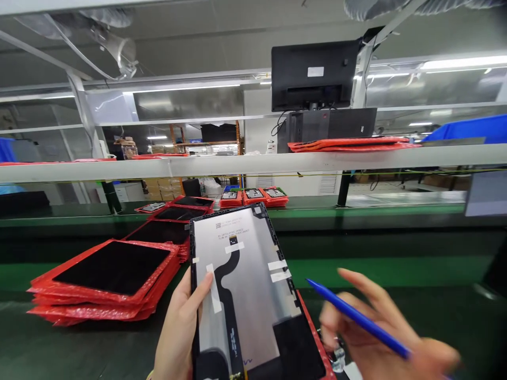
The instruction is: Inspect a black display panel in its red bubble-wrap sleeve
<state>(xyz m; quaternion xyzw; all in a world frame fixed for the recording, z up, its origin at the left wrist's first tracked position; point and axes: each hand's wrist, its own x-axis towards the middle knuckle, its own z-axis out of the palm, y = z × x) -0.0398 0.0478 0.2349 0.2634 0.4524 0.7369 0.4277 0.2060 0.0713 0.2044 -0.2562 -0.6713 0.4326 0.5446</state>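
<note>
My left hand holds a tablet screen panel upright by its left edge, thumb pressed on the silver back. The panel shows a black flex cable, white tape strips and a printed code near its top. My right hand, blurred by motion, grips a blue pen-like tool whose tip points at the panel's right edge. Under the panel lies a red-wrapped panel, partly hidden.
Stacks of red-bagged black panels lie at the left on the green conveyor belt, with more stacks farther back. An overhead shelf carries red bags and a monitor.
</note>
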